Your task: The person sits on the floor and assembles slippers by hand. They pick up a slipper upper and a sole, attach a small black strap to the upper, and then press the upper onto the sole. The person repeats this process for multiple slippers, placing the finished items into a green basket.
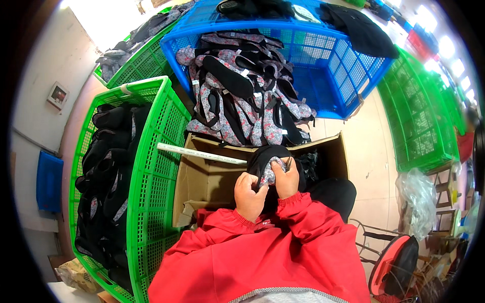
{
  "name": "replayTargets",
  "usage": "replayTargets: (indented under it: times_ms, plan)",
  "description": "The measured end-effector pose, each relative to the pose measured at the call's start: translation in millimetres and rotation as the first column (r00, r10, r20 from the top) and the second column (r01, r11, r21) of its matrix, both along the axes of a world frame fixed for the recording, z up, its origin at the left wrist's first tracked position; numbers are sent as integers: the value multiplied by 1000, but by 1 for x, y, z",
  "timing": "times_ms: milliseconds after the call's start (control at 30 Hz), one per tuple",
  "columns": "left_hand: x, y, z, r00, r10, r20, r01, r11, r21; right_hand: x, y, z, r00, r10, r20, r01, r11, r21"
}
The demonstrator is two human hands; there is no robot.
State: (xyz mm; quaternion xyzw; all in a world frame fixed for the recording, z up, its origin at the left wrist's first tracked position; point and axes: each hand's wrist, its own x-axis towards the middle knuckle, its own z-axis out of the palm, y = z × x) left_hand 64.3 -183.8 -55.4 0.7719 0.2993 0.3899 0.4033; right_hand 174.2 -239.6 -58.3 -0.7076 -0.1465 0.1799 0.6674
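A soft fabric shoe (258, 157), black on the outside with a flowered grey-and-pink part showing at its opening, is between my hands above an open cardboard box. My left hand (250, 196) pinches its near left edge, thumb and fingers pressed together. With the thumb over the flowered cloth, my right hand (287, 179) grips the right side. A white pipe (202, 153) lies across the box, its right end meeting the black cloth; whether it goes inside cannot be seen. The cardboard box (323, 147) holds something dark at its right.
Beyond the box, a blue crate (348, 76) on its side spills a pile of flowered shoes (237, 96) with black soles. Black shoes (108, 171) fill the green crate (156, 187) at left. More green crates (417, 111) stand at right, near a clear plastic bag (418, 199).
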Motion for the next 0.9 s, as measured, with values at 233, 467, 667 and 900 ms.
replayTargets:
  times_ms: [233, 467, 667, 900]
  plan:
    - [0, 39, 25, 996, 59, -63, -25, 893, 448, -15, -17, 2, 947, 215, -237, -171, 966, 195]
    - [5, 48, 13, 991, 59, -122, 18, 832, 555, 0, -45, 43, 894, 273, -354, -208, 955, 211]
    - [11, 47, 13, 999, -18, -49, 44, 807, 590, 42, -71, 23, 989, 143, -35, -141, 988, 65]
    - [-10, 44, 34, 920, -205, -333, 365, 754, 545, 20, -58, 3, 942, 218, 256, -150, 954, -259]
